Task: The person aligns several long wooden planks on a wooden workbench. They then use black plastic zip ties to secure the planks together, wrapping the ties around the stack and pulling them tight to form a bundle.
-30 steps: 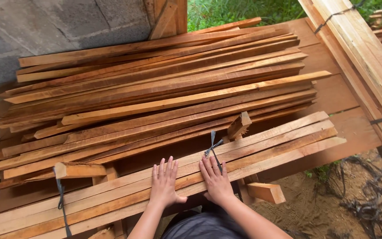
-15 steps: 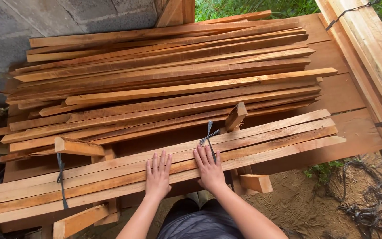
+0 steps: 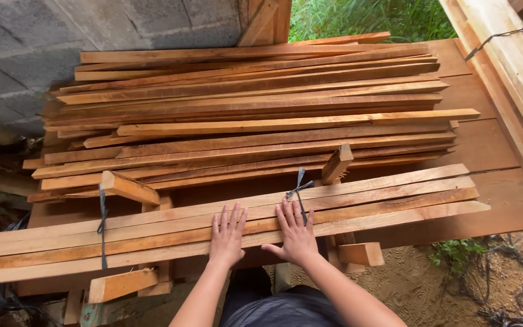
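Both flat and spread wide, the left hand (image 3: 227, 235) and right hand (image 3: 296, 232) press the bundled slats (image 3: 358, 203), whose long axis runs crosswise beneath them; the right hand lies beside the dark strap (image 3: 299, 189).

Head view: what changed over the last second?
Both hands slid left along the bundle of wooden slats, the left hand and right hand still flat on top with fingers spread. Nothing was gripped or released. The black straps and the loose slat pile behind stayed put.

Orange-brown wood slats (image 3: 225, 224), grey block wall (image 3: 62, 36), dark strap (image 3: 101, 227)
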